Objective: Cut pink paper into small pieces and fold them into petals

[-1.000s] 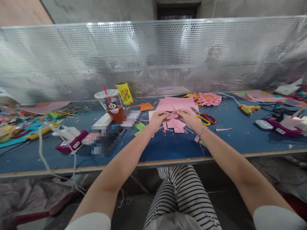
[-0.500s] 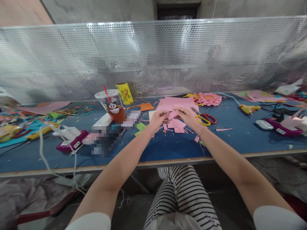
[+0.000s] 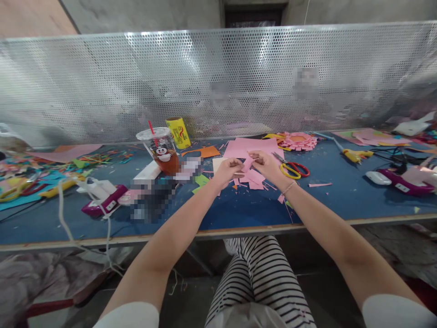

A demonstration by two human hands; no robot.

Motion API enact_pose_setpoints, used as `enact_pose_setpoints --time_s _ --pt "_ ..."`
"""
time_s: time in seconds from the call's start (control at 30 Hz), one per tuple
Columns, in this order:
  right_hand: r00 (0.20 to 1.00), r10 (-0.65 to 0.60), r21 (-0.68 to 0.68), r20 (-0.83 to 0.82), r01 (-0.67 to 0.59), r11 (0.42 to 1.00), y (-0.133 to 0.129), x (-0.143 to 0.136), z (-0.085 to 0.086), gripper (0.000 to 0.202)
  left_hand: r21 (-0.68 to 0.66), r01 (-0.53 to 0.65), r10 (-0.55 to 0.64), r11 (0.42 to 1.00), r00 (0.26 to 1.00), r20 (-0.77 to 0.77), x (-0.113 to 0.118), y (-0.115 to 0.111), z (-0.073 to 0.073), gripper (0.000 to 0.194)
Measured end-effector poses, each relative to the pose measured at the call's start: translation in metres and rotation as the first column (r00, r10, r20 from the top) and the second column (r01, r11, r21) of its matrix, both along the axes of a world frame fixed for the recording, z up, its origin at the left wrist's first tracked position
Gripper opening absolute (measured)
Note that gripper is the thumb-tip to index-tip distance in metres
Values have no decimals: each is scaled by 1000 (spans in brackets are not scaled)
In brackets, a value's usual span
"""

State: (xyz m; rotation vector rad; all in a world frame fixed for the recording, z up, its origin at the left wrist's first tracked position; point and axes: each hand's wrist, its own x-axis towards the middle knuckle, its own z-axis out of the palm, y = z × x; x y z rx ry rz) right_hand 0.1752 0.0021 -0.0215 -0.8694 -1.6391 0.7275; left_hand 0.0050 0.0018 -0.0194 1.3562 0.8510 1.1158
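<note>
Both my hands are raised a little over the blue tabletop, fingers pinched at a small pink paper piece [image 3: 247, 163]. My left hand [image 3: 228, 172] has its fingertips at the paper's left edge. On the other side, my right hand [image 3: 266, 165] grips it between thumb and fingers. Below them lie several cut pink paper pieces [image 3: 255, 179] and thin scraps. A larger pink sheet [image 3: 235, 146] is spread just behind my hands. Scissors with a yellow and a red handle loop [image 3: 301, 169] rest right of my right hand.
A lidded plastic cup [image 3: 165, 157] of brown drink stands left, before a yellow packet [image 3: 178, 133]. A fringed pink paper ring [image 3: 298, 141] lies behind the scissors. Yellow glue gun [image 3: 357, 156] and purple power strips [image 3: 105, 202] flank me. A perforated metal screen [image 3: 239, 82] closes the back.
The pink paper piece has turned more upright between my fingers. My left fingertips have drawn slightly apart from my right ones. The view has shifted a little.
</note>
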Motion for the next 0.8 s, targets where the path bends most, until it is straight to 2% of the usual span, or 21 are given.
enact_pose_setpoints --time_s 0.1,0.23,0.37,0.47,0.57,0.67,0.8 --pt "1000 -14 10 0 14 1000 -2 0 2 32 5 -4 4 1000 999 -33 0 0 -1 19" --pt "1000 2 -17 -28 -2 1000 -5 -1 4 28 21 -12 11 1000 999 38 2 1 -2 17" --pt "992 75 -65 -104 -82 995 -7 0 3 27 11 -30 29 999 996 82 3 3 -2 19" --pt "988 101 -36 -121 -106 994 -6 0 2 25 9 -34 33 999 995 94 3 4 -2 19" --pt "1000 7 52 -28 -6 999 -6 0 3 25 22 -36 33 999 995 89 3 3 -1 19" --pt "988 -121 175 96 103 979 -8 0 5 24 48 -40 37 998 997 62 4 2 -1 18" --pt "959 -198 283 204 136 949 -12 1 8 19 100 -22 21 995 1000 20 3 3 -2 17"
